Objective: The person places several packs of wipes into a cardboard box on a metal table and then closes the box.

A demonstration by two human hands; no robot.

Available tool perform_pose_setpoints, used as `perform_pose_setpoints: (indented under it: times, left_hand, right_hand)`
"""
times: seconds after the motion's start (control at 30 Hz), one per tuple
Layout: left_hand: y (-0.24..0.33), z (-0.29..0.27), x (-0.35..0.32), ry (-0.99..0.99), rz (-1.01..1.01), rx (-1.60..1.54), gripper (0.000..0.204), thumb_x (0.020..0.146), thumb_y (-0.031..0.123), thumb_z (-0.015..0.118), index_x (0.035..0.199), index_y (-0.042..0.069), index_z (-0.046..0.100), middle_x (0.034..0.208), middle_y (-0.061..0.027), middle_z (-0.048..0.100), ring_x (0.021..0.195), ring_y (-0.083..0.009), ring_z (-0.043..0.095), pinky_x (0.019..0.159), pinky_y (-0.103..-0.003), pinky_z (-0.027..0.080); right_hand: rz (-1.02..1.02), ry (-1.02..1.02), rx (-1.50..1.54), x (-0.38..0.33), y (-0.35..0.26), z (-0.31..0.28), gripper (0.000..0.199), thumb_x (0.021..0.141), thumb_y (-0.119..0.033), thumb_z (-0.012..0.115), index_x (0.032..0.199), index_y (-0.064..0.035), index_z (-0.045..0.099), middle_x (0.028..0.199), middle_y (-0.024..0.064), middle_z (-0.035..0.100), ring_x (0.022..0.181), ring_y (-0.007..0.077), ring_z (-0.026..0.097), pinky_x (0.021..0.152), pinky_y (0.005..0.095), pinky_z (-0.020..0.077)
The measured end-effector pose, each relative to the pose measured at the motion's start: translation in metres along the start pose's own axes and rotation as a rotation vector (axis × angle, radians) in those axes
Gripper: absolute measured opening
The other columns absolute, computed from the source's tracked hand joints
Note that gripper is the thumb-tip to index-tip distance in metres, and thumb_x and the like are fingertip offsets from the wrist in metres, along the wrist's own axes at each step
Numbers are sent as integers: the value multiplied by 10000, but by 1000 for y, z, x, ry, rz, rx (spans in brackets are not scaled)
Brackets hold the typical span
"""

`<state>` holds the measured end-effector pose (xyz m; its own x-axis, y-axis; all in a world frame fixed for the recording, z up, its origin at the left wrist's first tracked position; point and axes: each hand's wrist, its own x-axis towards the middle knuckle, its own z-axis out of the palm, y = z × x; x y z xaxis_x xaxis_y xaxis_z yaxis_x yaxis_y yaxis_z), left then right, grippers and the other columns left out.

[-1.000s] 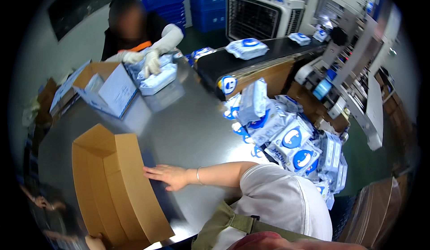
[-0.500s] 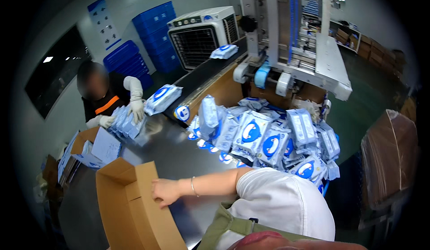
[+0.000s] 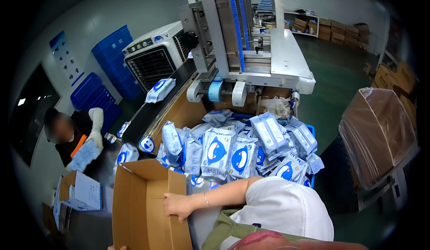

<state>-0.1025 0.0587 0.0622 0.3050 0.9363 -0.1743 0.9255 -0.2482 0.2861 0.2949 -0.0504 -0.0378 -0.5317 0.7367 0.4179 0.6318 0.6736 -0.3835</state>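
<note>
Brown cardboard first, in the head view: an open-topped cardboard box [image 3: 134,205] is seen over the tabletop [image 3: 204,216], left of centre and low, and its right wall is clasped by the right hand [image 3: 178,206], the grip bent across the rim with fingers reaching inside. Down at the bottom edge, a sliver of the left hand [image 3: 117,247] is shown by the box's near end; whether that grip is closed cannot be told. Just beyond, blue-and-white soft packs [image 3: 217,151] are heaped. Another pack [image 3: 160,91] is borne on the black conveyor belt [image 3: 145,121], near the metal machine [image 3: 286,53]. Over to the left, a pale-blue bundle [image 3: 85,157] is held by a co-worker's gloved hand [image 3: 95,139], beyond an open pale carton [image 3: 92,191].
</note>
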Motion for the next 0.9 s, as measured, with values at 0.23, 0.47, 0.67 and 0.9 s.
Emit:
perform_pose_setpoints:
  times: [0.23, 0.47, 0.67, 0.9]
  left_hand:
    - [-16, -4, 11, -54, -66, -2, 435, 812, 312, 719, 1088, -19, 667, 973, -208, 698, 889, -298, 682, 758, -393, 517]
    - [27, -9, -7, -63, -242, -214, 410, 822, 234, 725, 1112, -45, 649, 957, -194, 702, 834, -260, 672, 727, -370, 525]
    - [29, -10, -13, -59, -246, -97, 363, 826, 208, 718, 1100, -23, 662, 926, -177, 709, 803, -258, 675, 713, -375, 528]
    - [25, -8, -27, 19, -130, 102, 326, 759, 230, 748, 1003, 20, 696, 850, -178, 706, 776, -301, 685, 682, -394, 517]
  right_hand:
    - [-28, 128, 20, 6, 6, 12, 358, 448, -307, 817, 652, -118, 592, 732, 11, 605, 854, 232, 545, 900, 419, 318]
    - [-65, 205, -57, 3, 18, 26, 280, 495, -285, 771, 630, -125, 584, 694, 12, 581, 826, 229, 526, 869, 410, 321]
    - [-71, 219, 0, 6, 16, 27, 265, 501, -269, 763, 626, -125, 580, 693, 13, 577, 821, 234, 519, 857, 410, 321]
    - [-109, 183, -4, 17, 22, 35, 328, 447, -277, 798, 624, -117, 573, 687, 17, 581, 825, 244, 515, 863, 414, 323]
